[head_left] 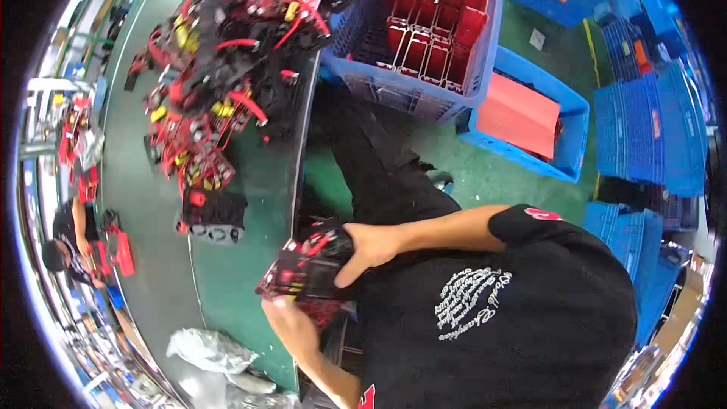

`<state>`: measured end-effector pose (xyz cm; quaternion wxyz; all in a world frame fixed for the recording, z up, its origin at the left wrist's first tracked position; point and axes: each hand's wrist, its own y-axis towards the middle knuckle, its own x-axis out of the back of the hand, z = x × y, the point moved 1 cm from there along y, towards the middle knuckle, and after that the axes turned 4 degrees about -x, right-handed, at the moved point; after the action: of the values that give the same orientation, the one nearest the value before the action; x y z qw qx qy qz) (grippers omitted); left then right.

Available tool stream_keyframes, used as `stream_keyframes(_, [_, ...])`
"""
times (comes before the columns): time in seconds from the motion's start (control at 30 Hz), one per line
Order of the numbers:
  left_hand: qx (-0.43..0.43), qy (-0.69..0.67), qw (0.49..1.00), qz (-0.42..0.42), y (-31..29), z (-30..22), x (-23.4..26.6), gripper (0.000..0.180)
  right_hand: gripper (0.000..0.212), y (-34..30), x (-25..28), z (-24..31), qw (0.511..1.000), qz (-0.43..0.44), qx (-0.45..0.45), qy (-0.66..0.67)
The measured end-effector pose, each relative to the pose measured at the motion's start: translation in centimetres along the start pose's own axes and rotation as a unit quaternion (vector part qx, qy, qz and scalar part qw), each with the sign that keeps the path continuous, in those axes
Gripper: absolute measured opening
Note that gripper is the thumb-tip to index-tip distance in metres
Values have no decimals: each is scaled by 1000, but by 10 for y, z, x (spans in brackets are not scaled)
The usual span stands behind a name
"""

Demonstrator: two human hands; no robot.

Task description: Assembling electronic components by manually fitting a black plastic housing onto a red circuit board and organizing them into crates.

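Note:
At the near edge of the green bench, I hold a red and black assembly (303, 273) with red wires and a dark block on it. My right hand (371, 248) grips its black side, thumb over the top. My left hand (291, 324) is closed around its lower edge, somewhat blurred, the fingers partly hidden beneath. Beyond it on the bench lies a black part (214, 216) with round openings. A heap of similar red and black assemblies (204, 117), with yellow pieces and red wires, spreads along the bench.
A blue basket (409, 95) of red panels stands beside the bench, with a lower blue bin (572, 136) holding a red sheet (522, 115). Stacked blue crates (644, 121) line the right. Clear plastic bags (212, 352) lie on the bench. Another person (72, 235) works across it.

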<state>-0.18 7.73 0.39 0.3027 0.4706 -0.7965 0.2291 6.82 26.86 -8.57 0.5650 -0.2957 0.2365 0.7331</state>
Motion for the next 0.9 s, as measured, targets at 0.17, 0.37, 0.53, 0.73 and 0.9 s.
stream_keyframes(0.17, [-38, -38, 996, 70, 30, -140, -97, 69, 91, -84, 71, 64, 991, -101, 68, 57])
stream_keyframes(0.37, [-146, -131, 900, 390, 160, -212, -221, 27, 83, -194, 157, 78, 921, -178, 323, 121])
stream_keyframes(0.53, [-305, 193, 896, 259, 298, -162, -423, 42, 47, -259, 174, 76, 784, -287, 336, 436])
stream_keyframes(0.73, [-353, 245, 835, 344, 330, -140, -508, 32, 40, -327, 194, -45, 720, -485, 348, 354])
stream_keyframes(0.9, [-298, 332, 800, 402, 343, -124, -502, 30, 88, -290, 191, 7, 774, -402, 419, 253])
